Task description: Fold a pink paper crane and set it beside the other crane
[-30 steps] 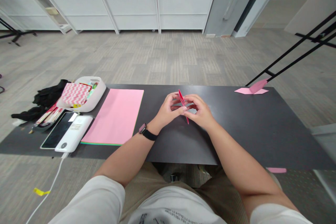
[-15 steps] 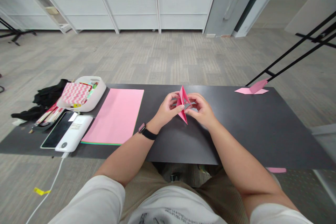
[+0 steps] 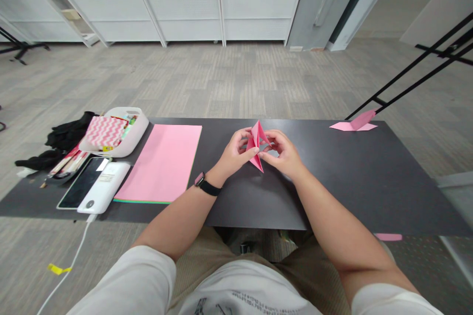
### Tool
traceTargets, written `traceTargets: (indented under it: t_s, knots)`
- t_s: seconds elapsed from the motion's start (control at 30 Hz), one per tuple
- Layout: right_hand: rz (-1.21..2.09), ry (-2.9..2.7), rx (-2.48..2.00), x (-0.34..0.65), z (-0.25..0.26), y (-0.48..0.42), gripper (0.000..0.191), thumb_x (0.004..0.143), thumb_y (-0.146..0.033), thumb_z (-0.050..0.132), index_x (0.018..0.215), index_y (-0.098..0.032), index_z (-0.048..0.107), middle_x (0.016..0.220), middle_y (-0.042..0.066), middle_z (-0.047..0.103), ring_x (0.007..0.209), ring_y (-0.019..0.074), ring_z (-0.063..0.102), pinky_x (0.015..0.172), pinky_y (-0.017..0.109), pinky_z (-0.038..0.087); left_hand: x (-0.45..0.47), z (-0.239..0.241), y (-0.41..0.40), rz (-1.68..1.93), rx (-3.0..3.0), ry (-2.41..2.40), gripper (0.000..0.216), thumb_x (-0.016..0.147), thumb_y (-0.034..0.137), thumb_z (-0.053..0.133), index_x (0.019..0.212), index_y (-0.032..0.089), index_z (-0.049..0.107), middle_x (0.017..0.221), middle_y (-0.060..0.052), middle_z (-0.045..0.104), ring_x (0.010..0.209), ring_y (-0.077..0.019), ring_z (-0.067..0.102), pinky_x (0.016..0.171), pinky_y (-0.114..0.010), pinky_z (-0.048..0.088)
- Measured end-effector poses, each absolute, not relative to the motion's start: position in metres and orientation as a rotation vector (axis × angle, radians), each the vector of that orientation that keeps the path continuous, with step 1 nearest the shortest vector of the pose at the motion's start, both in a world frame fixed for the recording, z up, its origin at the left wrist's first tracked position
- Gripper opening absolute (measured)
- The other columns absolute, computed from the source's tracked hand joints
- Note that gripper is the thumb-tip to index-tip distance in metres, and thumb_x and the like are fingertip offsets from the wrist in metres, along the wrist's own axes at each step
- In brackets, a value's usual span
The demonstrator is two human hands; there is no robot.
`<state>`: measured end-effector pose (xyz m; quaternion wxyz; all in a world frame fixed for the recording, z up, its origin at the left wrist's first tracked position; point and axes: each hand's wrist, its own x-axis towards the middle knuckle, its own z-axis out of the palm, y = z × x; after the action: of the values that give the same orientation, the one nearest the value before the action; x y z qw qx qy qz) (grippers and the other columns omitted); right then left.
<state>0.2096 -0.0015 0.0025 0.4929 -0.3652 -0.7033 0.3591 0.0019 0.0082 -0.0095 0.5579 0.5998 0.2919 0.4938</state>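
- The left hand (image 3: pixel 236 153) and right hand (image 3: pixel 285 155) pinch the folded pink paper (image 3: pixel 256 145) above the worktop (image 3: pixel 332 182).
- Uneven pressure could skew its crease (or tear it).

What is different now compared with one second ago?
The folded red-pink paper piece, seen edge-on as a thin strip earlier, has been turned or spread so its broad pointed face shows. The left hand and right hand kept hold of it. The flat pink paper stack stayed put.
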Motion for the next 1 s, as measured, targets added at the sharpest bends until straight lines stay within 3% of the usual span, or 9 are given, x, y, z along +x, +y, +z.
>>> traceTargets:
  t_s: [0.27,0.5,0.6,0.77,0.9,1.0]
  knots:
    - [0.756,-1.727,-0.911,0.211,0.000,-0.002,0.040,0.095,-0.033,0.071,0.134,-0.031,0.065,0.132,0.009,0.066,0.107,0.0238,0.071,0.085,0.040,0.066,-0.002,-0.008,0.004,1.257,1.609,0.808,0.043,0.095,0.047,0.079,0.122,0.023,0.056,0.167,-0.018,0.039,0.137,-0.0308,0.065,0.103,-0.044,0.062]
    - [0.466,-1.749,-1.020,0.208,0.005,-0.005,0.045,0.084,-0.014,0.061,0.126,-0.030,0.065,0.119,0.008,0.071,0.102,0.0254,0.070,0.079,0.040,0.065,-0.001,-0.006,0.001,1.310,1.835,0.881,0.043,0.093,0.032,0.076,0.129,0.025,0.053,0.161,-0.019,0.045,0.150,-0.0355,0.053,0.117,-0.058,0.053]
    - [0.436,-1.750,-1.041,0.205,0.007,-0.007,0.046,0.080,-0.012,0.059,0.122,-0.029,0.064,0.118,0.008,0.070,0.103,0.0265,0.069,0.077,0.040,0.065,0.000,-0.008,0.000,1.313,1.896,0.864,0.049,0.093,0.029,0.075,0.137,0.026,0.051,0.160,-0.018,0.046,0.152,-0.0360,0.051,0.120,-0.061,0.050]
    - [0.385,-1.734,-1.093,0.200,0.005,-0.008,0.030,0.079,-0.012,0.060,0.105,-0.028,0.062,0.098,0.005,0.065,0.089,0.0247,0.065,0.071,0.038,0.063,0.002,-0.006,-0.004,1.247,1.942,0.869,0.067,0.092,0.035,0.080,0.151,0.028,0.048,0.167,-0.019,0.040,0.147,-0.0356,0.055,0.108,-0.053,0.061]
    - [0.414,-1.735,-1.106,0.201,0.005,-0.007,0.027,0.082,-0.015,0.061,0.105,-0.028,0.063,0.096,0.004,0.065,0.085,0.0233,0.063,0.067,0.037,0.061,0.002,-0.004,-0.005,1.228,2.042,0.867,0.087,0.085,0.036,0.089,0.159,0.030,0.043,0.166,-0.018,0.042,0.156,-0.0391,0.045,0.120,-0.060,0.053]
    - [0.416,-1.716,-1.117,0.203,0.005,-0.005,0.026,0.079,-0.015,0.063,0.102,-0.028,0.063,0.093,0.003,0.063,0.081,0.0223,0.062,0.065,0.035,0.059,0.002,-0.006,-0.005,1.211,2.035,0.865,0.091,0.085,0.037,0.090,0.161,0.031,0.041,0.167,-0.017,0.041,0.156,-0.0393,0.046,0.121,-0.061,0.052]
